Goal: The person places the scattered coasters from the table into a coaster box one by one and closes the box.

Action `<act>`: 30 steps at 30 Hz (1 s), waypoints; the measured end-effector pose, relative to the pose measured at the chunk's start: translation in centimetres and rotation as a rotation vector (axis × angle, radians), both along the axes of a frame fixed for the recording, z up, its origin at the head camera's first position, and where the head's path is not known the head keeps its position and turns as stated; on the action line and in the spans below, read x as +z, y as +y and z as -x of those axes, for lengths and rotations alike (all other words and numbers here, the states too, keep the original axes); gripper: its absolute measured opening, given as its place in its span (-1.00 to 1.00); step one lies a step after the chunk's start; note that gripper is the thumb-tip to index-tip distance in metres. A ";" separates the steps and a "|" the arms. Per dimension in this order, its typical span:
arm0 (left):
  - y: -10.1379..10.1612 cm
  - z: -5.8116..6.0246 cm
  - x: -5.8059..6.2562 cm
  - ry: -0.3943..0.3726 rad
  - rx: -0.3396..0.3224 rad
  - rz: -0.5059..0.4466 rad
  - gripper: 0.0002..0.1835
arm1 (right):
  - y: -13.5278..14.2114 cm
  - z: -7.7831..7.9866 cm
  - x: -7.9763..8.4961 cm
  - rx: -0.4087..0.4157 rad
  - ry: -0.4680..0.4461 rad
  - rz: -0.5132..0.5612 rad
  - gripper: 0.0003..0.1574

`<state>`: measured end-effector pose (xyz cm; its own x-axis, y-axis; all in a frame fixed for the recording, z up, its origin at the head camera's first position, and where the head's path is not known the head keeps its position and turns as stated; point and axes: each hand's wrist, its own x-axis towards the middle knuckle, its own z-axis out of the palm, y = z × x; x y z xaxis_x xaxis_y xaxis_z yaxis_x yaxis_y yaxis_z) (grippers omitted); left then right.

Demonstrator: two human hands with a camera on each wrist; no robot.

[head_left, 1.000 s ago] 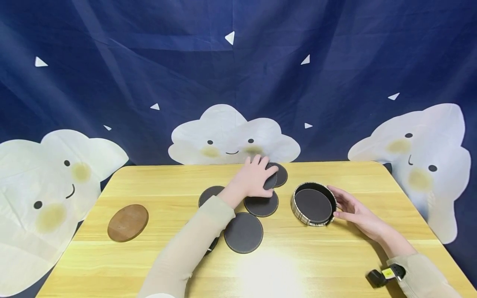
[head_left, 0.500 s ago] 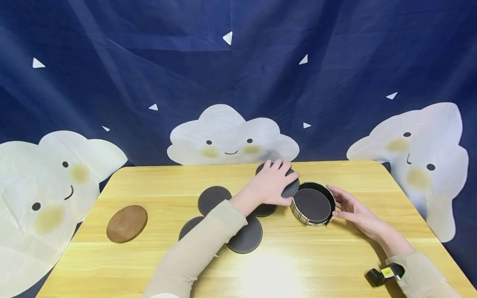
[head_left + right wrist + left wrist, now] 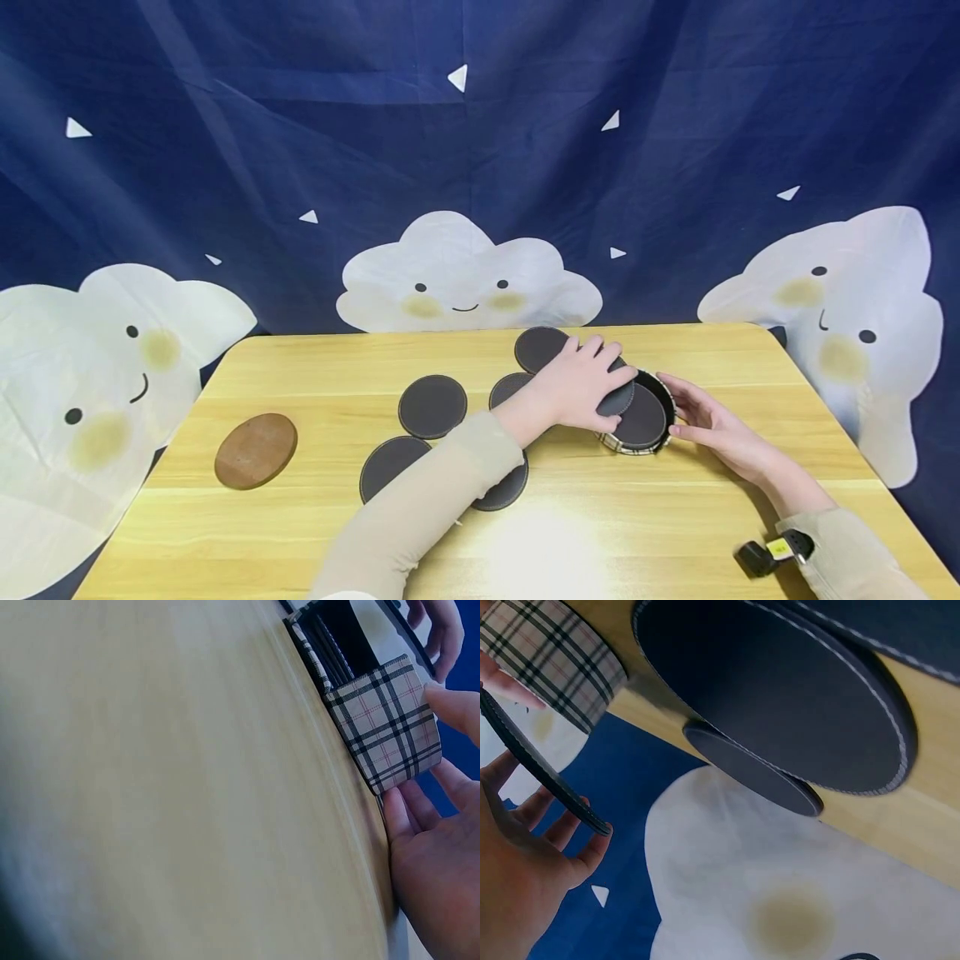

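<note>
In the head view my left hand (image 3: 573,385) grips a black round coaster (image 3: 618,398) with pale edge stitching, tilted over the left rim of a round plaid coaster holder (image 3: 637,451). The left wrist view shows this coaster (image 3: 544,769) edge-on, fingers along its rim. My right hand (image 3: 708,429) holds the holder's right side, thumb and fingers spread around the plaid wall (image 3: 386,724). Through a gap in that wall, stacked black coasters (image 3: 330,649) show inside.
Several black coasters lie on the wooden table left of the holder: one at the back (image 3: 540,346), one farther left (image 3: 432,406), others partly under my left arm. A brown round disc (image 3: 256,451) sits at the left. A cloud-print curtain (image 3: 465,167) hangs behind.
My left hand has picked the coaster up from the back of the table and carried it right and toward me, over the holder. The right hand and holder have stayed put.
</note>
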<state>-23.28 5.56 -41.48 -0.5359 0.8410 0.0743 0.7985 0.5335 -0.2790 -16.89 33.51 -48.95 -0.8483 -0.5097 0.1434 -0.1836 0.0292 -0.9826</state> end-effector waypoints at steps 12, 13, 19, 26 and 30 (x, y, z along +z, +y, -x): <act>2.5 -1.3 -0.4 0.024 -0.021 0.020 -0.15 | 0.1 0.0 -0.1 -0.001 0.003 -0.006 -0.05; 2.7 -1.4 -0.5 0.027 -0.023 0.021 -0.15 | 0.1 -0.1 -0.1 -0.002 0.004 -0.009 -0.05; 3.5 -1.7 -0.7 0.030 -0.019 0.028 -0.19 | -0.2 -0.2 0.3 -0.011 0.004 -0.020 -0.05; 4.3 -1.8 -1.3 0.019 -0.018 0.034 -0.21 | -0.3 -0.2 0.4 0.001 0.021 -0.004 -0.06; 4.6 -2.0 -1.4 0.003 -0.016 0.044 -0.23 | -0.3 -0.3 0.4 -0.005 0.010 -0.009 -0.06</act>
